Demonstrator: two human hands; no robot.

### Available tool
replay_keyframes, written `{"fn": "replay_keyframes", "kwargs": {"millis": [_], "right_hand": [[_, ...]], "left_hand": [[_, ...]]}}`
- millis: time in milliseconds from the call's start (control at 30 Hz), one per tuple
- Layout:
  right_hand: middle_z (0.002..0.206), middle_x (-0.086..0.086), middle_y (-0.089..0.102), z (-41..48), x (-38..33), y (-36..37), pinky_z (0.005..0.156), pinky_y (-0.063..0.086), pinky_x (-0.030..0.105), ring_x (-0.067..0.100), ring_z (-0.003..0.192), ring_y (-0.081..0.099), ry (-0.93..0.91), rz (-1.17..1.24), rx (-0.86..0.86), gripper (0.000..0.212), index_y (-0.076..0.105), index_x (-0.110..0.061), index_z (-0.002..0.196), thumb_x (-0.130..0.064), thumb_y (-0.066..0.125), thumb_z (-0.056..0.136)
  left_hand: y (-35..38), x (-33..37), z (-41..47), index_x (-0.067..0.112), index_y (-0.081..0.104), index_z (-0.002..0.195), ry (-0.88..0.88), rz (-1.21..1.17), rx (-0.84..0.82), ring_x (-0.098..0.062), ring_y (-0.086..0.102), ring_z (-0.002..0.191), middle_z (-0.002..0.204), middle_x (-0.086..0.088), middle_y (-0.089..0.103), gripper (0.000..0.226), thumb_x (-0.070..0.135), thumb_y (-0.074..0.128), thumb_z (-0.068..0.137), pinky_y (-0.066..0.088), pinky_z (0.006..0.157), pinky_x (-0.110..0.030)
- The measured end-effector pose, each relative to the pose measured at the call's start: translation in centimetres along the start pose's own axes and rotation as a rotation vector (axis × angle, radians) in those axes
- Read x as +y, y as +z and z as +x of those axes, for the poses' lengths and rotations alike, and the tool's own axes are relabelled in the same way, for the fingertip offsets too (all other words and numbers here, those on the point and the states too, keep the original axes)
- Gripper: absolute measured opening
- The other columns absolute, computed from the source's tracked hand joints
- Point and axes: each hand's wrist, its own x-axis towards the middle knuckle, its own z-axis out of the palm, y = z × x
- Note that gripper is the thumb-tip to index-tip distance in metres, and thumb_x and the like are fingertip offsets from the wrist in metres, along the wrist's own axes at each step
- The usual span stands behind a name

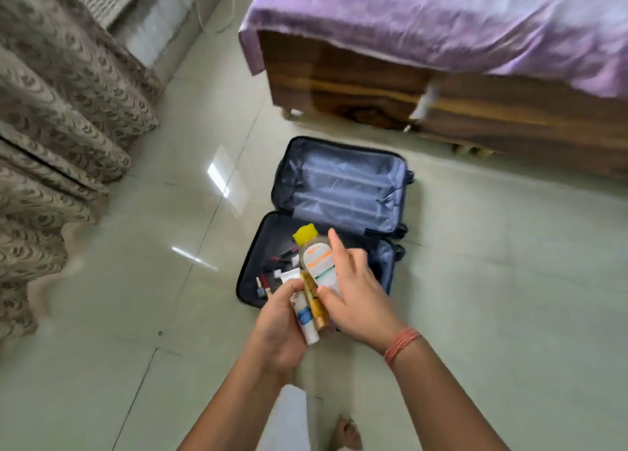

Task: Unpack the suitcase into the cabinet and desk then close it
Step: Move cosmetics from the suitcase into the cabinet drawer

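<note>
A dark blue suitcase (343,178) lies open flat on the tiled floor, its far half bare with grey lining. Small cosmetics (272,274) lie scattered in the near half. Above that half, my left hand (278,325) grips a white tube (306,318) and a gold tube (314,297). My right hand (356,291) presses a clear bottle with a yellow cap (316,260) against them, index finger raised. An orange thread band circles my right wrist.
A wooden bed (441,90) with a purple cover stands just beyond the suitcase at the right. Patterned curtains (51,144) hang along the left. A white unit (153,19) sits at the far left. My foot (346,433) shows at the bottom.
</note>
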Motion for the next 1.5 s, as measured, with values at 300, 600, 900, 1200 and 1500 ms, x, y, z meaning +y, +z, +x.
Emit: {"fn": "replay_keyframes", "kwargs": {"millis": [300, 600, 900, 1200, 1500], "right_hand": [[0.140, -0.001, 0.020, -20.4, -8.2, -16.0, 0.097, 0.042, 0.032, 0.022, 0.121, 0.038, -0.105, -0.146, 0.341, 0.048, 0.050, -0.029, 0.120, -0.058, 0.039, 0.083], [0.153, 0.002, 0.019, -34.1, -9.8, -20.1, 0.082, 0.043, 0.032, 0.025, 0.124, 0.038, 0.377, -0.321, 0.562, 0.049, 0.039, -0.015, 0.127, -0.045, 0.048, 0.090], [0.091, 0.005, 0.058, -43.9, -9.7, -17.4, 0.052, 0.029, 0.029, 0.026, 0.072, 0.058, 0.868, -0.243, 1.058, 0.051, 0.054, -0.010, 0.092, -0.041, 0.016, 0.079], [0.093, 0.000, 0.068, -61.4, -1.4, -16.6, 0.075, 0.047, 0.035, 0.023, 0.087, 0.062, 1.075, 0.528, 1.601, 0.011, 0.049, -0.014, 0.096, -0.022, 0.041, 0.095], [0.094, 0.014, 0.072, -83.1, 5.4, -15.9, 0.069, 0.059, 0.032, 0.020, 0.083, 0.071, 0.683, 1.131, 1.920, 0.007, 0.053, -0.004, 0.098, -0.003, 0.055, 0.091]], "left_hand": [[16.7, -1.6, -17.5, 0.009, 0.068, 0.101, -0.027, 0.061, -0.264, -0.026, 0.069, 0.083, 0.095, -0.015, 0.069, 0.029, 0.021, 0.043, 0.092, 0.057, 0.074, -0.035], [24.7, -6.9, -25.7, 0.004, 0.046, 0.138, -0.393, 0.286, -0.564, -0.036, 0.052, 0.122, 0.138, -0.023, 0.050, 0.068, 0.052, 0.019, 0.098, 0.047, 0.091, -0.046], [28.9, -16.9, -31.9, 0.005, 0.062, 0.095, -0.618, 0.663, -0.648, -0.026, 0.067, 0.082, 0.090, -0.013, 0.067, 0.036, 0.024, 0.032, 0.096, 0.048, 0.085, -0.036], [31.1, -35.9, -38.3, 0.011, 0.062, 0.101, -0.766, 1.079, -0.756, -0.025, 0.060, 0.070, 0.068, -0.010, 0.069, 0.039, 0.038, 0.035, 0.102, 0.044, 0.067, -0.035], [34.2, -54.5, -47.4, 0.010, 0.068, 0.107, -0.661, 1.295, -1.054, -0.026, 0.064, 0.079, 0.092, -0.011, 0.071, 0.043, 0.048, 0.055, 0.090, 0.048, 0.057, -0.030]]}}
